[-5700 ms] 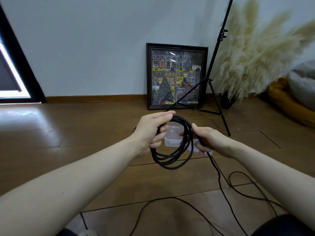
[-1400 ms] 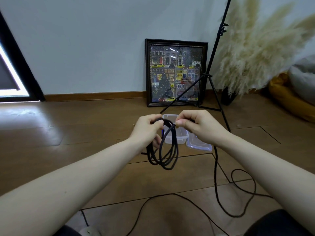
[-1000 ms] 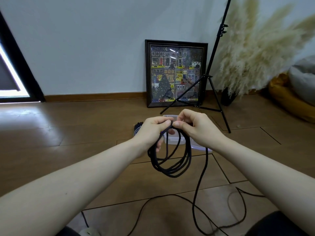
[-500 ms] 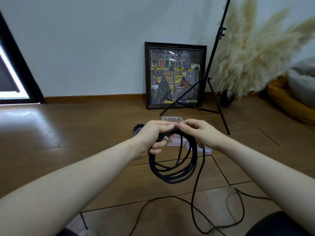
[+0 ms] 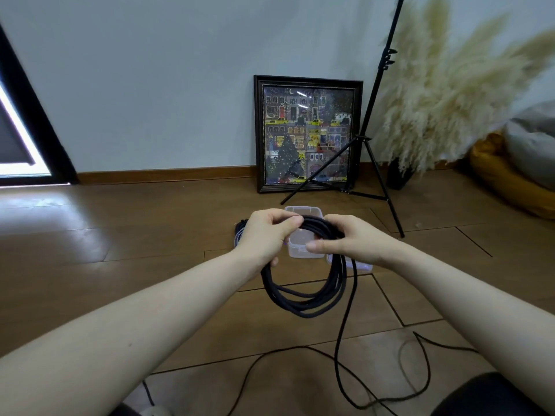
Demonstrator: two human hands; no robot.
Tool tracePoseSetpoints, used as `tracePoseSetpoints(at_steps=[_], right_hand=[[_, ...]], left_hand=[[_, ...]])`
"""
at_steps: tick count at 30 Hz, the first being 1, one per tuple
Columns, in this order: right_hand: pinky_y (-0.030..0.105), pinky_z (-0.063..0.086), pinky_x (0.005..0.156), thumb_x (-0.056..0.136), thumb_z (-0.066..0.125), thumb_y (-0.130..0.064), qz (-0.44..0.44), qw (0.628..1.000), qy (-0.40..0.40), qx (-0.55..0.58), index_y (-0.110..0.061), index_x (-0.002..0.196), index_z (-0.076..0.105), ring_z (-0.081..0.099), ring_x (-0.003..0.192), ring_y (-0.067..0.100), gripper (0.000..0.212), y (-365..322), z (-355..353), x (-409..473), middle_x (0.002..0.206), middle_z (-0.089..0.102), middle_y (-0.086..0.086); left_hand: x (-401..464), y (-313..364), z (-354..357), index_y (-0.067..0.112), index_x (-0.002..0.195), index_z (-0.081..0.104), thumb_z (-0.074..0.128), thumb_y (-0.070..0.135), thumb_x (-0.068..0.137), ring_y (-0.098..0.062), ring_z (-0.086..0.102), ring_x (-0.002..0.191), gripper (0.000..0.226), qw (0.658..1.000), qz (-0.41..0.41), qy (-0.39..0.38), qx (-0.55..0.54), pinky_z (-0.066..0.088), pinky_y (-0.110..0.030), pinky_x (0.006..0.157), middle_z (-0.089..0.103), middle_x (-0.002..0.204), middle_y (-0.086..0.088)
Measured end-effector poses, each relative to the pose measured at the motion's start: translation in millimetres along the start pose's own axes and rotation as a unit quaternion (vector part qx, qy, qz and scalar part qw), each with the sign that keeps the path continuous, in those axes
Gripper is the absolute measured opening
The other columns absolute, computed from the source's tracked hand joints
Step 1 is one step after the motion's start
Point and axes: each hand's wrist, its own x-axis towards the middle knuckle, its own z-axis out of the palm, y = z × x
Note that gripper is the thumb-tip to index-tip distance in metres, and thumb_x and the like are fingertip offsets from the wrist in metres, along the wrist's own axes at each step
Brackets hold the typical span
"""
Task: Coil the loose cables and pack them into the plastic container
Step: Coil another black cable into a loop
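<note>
A black cable [image 5: 303, 301] hangs in several loops in front of me. My left hand [image 5: 265, 235] grips the top of the coil. My right hand [image 5: 345, 240] is curled round the coil's upper right side. The cable's loose end [image 5: 345, 340] drops from my right hand and trails across the wooden floor. Behind my hands a clear plastic container [image 5: 303, 212] stands open on the floor, with its lid [image 5: 360, 267] lying to its right. Another dark cable bundle [image 5: 238, 231] lies left of the container, mostly hidden by my left hand.
A framed picture [image 5: 307, 133] leans on the wall behind the container. A black tripod stand [image 5: 369, 139] has its legs spread to the right. Pampas grass [image 5: 444, 94] and cushions [image 5: 516, 181] fill the far right. A white plug [image 5: 156, 411] lies at the bottom edge.
My right hand laid another loop onto the coil and slid down its right side. The coil has grown, and the loose cable on the floor has been drawn in.
</note>
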Motion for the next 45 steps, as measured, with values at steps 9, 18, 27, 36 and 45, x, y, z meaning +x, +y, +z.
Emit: tracePoseSetpoints(at_steps=[9, 18, 27, 36, 45], right_hand=[[0.027, 0.047, 0.061, 0.094, 0.063, -0.022, 0.061, 0.99, -0.049, 0.121, -0.008, 0.116, 0.061, 0.059, 0.073, 0.021, 0.026, 0.8, -8.4, -0.6, 0.085, 0.075, 0.007], [0.029, 0.049, 0.061, 0.103, 0.047, -0.018, 0.065, 0.994, -0.024, 0.08, -0.007, 0.115, 0.052, 0.049, 0.056, 0.016, 0.017, -1.3, 4.5, -2.7, 0.093, 0.066, 0.019], [0.023, 0.042, 0.052, 0.103, 0.042, -0.011, 0.043, 0.995, 0.052, 0.068, -0.007, 0.11, 0.053, 0.049, 0.053, 0.012, 0.013, 0.8, 10.6, -0.9, 0.077, 0.066, 0.004], [0.018, 0.042, 0.049, 0.103, 0.042, -0.009, 0.023, 0.996, 0.048, 0.065, -0.017, 0.101, 0.052, 0.052, 0.048, 0.0, 0.013, 2.3, 13.3, 0.6, 0.077, 0.065, 0.003], [0.02, 0.044, 0.05, 0.103, 0.042, -0.009, 0.006, 0.995, 0.047, 0.092, -0.019, 0.101, 0.052, 0.052, 0.049, 0.003, 0.014, 0.6, 15.8, 0.7, 0.079, 0.065, 0.004]], left_hand=[[5.6, -6.4, -2.1, 0.025, 0.097, 0.069, 0.06, 0.024, 0.099, -0.013, 0.039, 0.035, 0.009, 0.995, 0.013, 0.092, -0.026, 0.037, -0.025, 0.039, 0.055, 0.064, 0.001], [4.0, -1.9, -9.5, 0.022, 0.102, 0.066, 0.056, 0.023, 0.101, -0.013, 0.044, 0.038, 0.01, 0.992, 0.025, 0.097, -0.078, 0.042, -0.027, 0.041, 0.053, 0.067, -0.001], [-4.0, 3.0, -13.1, 0.008, 0.114, 0.058, 0.039, 0.039, 0.106, -0.022, 0.065, 0.051, 0.037, 0.996, 0.001, -0.005, -0.092, 0.051, -0.03, 0.051, 0.066, 0.068, -0.008], [-8.1, 4.3, -11.1, 0.001, 0.089, 0.058, 0.052, 0.032, 0.102, -0.021, 0.058, 0.042, 0.034, 0.989, 0.018, 0.017, -0.148, 0.051, -0.029, 0.038, 0.059, 0.06, -0.009], [-5.0, 4.6, -12.7, 0.008, 0.085, 0.068, 0.059, 0.031, 0.098, -0.011, 0.058, 0.05, 0.028, 0.987, 0.031, 0.058, -0.143, 0.051, -0.027, 0.04, 0.063, 0.067, -0.001]])
